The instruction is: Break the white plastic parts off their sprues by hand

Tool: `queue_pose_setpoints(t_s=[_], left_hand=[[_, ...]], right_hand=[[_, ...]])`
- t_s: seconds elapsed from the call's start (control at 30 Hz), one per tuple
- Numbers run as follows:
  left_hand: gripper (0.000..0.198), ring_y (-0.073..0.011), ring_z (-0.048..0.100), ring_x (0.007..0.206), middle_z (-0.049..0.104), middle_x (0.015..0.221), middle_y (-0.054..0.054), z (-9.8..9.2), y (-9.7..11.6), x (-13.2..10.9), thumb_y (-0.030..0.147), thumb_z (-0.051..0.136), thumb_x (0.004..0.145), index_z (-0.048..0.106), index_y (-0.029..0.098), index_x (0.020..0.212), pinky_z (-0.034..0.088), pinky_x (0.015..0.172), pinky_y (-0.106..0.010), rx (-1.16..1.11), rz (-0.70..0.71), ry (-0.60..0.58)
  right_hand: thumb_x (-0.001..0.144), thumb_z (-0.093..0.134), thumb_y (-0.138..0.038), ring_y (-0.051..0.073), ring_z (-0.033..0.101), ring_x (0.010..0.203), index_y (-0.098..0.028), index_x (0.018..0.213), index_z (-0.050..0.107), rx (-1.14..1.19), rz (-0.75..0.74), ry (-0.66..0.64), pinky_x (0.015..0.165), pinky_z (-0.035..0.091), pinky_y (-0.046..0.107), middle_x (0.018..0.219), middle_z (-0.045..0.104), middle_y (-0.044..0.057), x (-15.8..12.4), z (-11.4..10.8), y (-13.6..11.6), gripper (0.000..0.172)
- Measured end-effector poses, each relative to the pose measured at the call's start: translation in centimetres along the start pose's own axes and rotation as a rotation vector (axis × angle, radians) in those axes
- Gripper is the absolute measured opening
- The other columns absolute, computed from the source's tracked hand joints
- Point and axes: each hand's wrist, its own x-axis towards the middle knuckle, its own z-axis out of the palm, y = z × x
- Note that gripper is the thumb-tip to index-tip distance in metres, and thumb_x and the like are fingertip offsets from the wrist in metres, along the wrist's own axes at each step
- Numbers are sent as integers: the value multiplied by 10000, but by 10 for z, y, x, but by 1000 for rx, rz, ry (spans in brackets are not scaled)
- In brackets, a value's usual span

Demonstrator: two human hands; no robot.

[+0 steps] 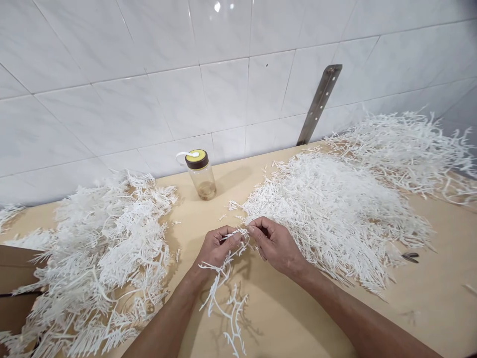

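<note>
Above the tabletop, my left hand (pixel 219 246) pinches a white plastic branch stem (pixel 234 318) whose forked twigs hang down toward me. My right hand (pixel 274 243) meets it at the upper end, thumb and fingertips closed at the small white sprigs there; what exactly lies between those fingertips is partly hidden. Just beyond my right hand spreads a big heap of small white plastic sprigs (pixel 328 214). To the left of my left hand lies another pile of white feathery plastic sprays (pixel 112 258).
A clear bottle (pixel 202 181) with a brown and yellow lid stands near the tiled wall (pixel 223 99). A perforated metal bracket (pixel 320 104) leans there. More white branches (pixel 406 149) lie at far right, a small dark object (pixel 410 257) nearer. A cardboard box (pixel 18 283) is at left.
</note>
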Motion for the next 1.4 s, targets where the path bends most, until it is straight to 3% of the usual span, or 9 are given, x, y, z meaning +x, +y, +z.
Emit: queue_pose_setpoints(t_s=[0.1,0.23,0.4,0.63,0.87,1.03,1.17,1.27,1.4], left_hand=[[440,-79,421,486,540,583,10,-1,-4,1,540,780,722,680,120,801,304,485,-218,-10,7,65],[440,-72,419,447,557,574,14,-1,-6,2,547,787,710,659,136,804,295,450,-207,-45,-19,72],[442,-68,405,435,529,530,26,0,0,0,558,771,727,652,140,808,276,438,-198,-9,-8,54],[423,-61,375,426,502,531,38,4,4,-1,541,770,727,606,152,742,253,427,-200,-126,-42,82],[377,-71,403,513,495,580,40,6,6,-2,484,772,751,603,148,721,316,526,-211,-145,0,82],[362,-90,465,552,568,623,19,6,5,-3,483,768,757,633,148,779,357,565,-225,-85,0,84],[412,-92,475,515,587,602,13,5,2,0,526,765,744,634,143,821,357,535,-224,-44,3,102],[478,-90,457,462,569,558,35,3,-6,3,551,765,730,620,156,958,334,488,-214,15,29,137],[530,-86,440,452,514,512,87,5,-18,6,489,815,688,541,194,1033,326,482,-199,67,118,178]], right_hand=[[921,572,-426,105,492,462,-188,948,662,20,4,-21,439,391,236,650,612,-15,0,1,-1,256],[916,572,-417,111,484,453,-187,916,667,8,1,-34,425,381,233,583,563,-30,0,1,-2,248],[933,545,-419,123,478,455,-197,895,637,-47,-13,33,445,395,243,531,518,-40,0,-1,-1,244],[933,544,-430,125,476,471,-195,888,602,-47,-2,103,451,402,247,551,517,-31,-2,0,-1,247],[932,553,-399,102,493,502,-187,905,595,-6,2,47,436,412,224,712,603,10,-4,1,-4,218],[898,614,-408,103,556,549,-185,1096,614,66,21,-25,447,486,224,876,644,42,-3,2,1,298],[914,592,-420,89,521,452,-185,1023,655,61,14,-56,407,467,226,749,622,4,-2,1,3,267],[918,584,-404,90,498,416,-188,921,659,38,13,-52,406,448,225,629,579,-28,-1,0,3,229],[921,568,-397,101,508,411,-194,878,612,34,67,-28,410,449,231,586,541,-48,0,0,3,212]])
